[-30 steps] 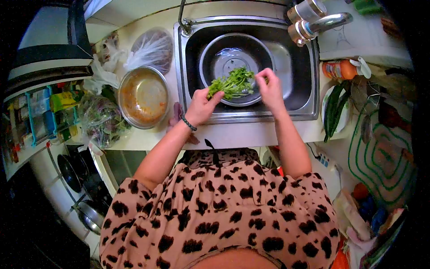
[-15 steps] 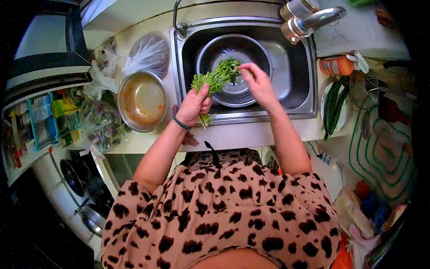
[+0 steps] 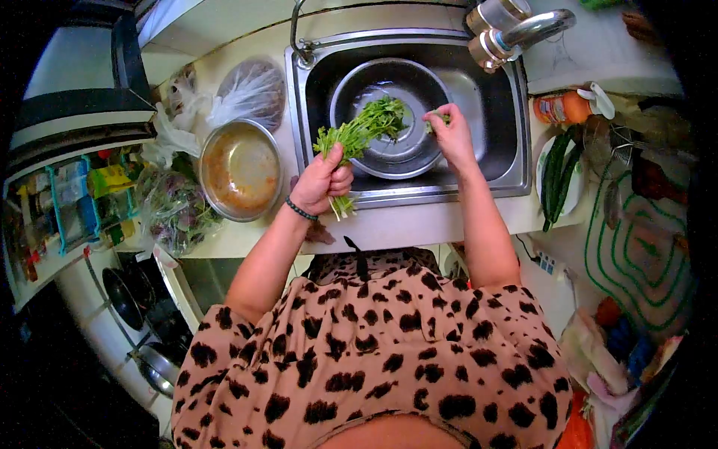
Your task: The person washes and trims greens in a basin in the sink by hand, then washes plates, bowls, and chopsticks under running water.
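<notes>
While the left hand (image 3: 326,180) wraps its fingers round the leafy green bunch (image 3: 365,129), stems poking out below them, the right hand's (image 3: 451,135) fingertips pinch a green scrap over the round metal basin (image 3: 407,161).

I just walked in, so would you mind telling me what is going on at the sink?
A person is handling leafy greens over a metal basin set in the sink. The left hand grips the bunch by its stems, while the right hand, apart from the bunch, pinches a small green piece. A stained metal bowl sits on the counter beside the sink.
</notes>
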`<action>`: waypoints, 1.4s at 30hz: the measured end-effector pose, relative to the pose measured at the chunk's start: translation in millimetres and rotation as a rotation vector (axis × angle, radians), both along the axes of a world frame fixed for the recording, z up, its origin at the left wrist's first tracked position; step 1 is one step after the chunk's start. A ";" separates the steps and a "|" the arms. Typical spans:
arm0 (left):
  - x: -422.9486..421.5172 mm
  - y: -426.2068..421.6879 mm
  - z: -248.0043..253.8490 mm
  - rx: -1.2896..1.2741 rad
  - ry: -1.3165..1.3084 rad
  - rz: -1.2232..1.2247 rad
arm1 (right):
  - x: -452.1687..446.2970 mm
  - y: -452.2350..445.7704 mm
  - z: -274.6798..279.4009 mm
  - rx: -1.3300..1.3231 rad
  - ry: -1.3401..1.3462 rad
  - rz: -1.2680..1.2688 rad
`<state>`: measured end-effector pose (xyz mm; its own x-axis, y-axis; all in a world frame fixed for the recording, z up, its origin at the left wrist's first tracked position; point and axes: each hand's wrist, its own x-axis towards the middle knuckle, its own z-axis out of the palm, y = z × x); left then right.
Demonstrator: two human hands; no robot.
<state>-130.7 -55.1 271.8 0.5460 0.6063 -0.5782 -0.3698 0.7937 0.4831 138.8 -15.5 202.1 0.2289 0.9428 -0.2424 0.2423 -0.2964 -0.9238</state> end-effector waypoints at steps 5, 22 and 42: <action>-3.3 0.0 -10.7 0.022 -0.092 -0.049 | -24.8 4.0 35.8 0.122 0.193 0.115; -5.8 0.0 -4.1 -0.189 -0.672 0.192 | 13.5 3.6 4.4 -0.203 0.604 0.037; 3.5 1.5 21.2 -0.275 -0.770 0.162 | -28.7 5.1 -20.9 -0.165 0.644 -0.101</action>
<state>-127.2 -53.6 293.0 0.7675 0.6029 -0.2179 -0.6371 0.7550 -0.1552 110.1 -10.4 181.1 0.0758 0.8633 -0.4990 -0.3788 -0.4380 -0.8153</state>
